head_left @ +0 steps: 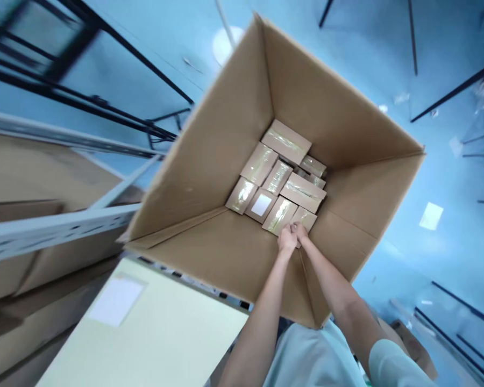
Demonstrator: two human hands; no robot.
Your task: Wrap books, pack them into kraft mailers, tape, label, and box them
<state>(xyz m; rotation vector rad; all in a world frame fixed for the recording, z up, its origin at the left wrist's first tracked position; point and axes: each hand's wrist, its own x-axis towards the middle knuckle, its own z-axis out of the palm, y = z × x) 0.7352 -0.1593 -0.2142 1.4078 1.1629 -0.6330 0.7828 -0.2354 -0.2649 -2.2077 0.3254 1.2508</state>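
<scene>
Deep inside a tall open cardboard carton (210, 145), both my hands reach down to the near corner. My left hand (287, 239) has its fingers curled in at the near edge of a small cardboard box (305, 217). Right beside it, almost touching, my right hand (300, 231) is closed on the same small box, whose near end they partly cover. Several more small brown boxes with clear tape over their tops lie around it on the carton's floor. One taped box (280, 215) is just left of my hands, and another box with a white label (262, 205) lies farther left.
A pale flat surface (157, 333) with a white paper sits against the carton's near left side. Metal shelving (64, 228) with large cardboard boxes stands at the left. Black metal frames (84, 48) stand on the blue floor (439, 177), where paper scraps lie.
</scene>
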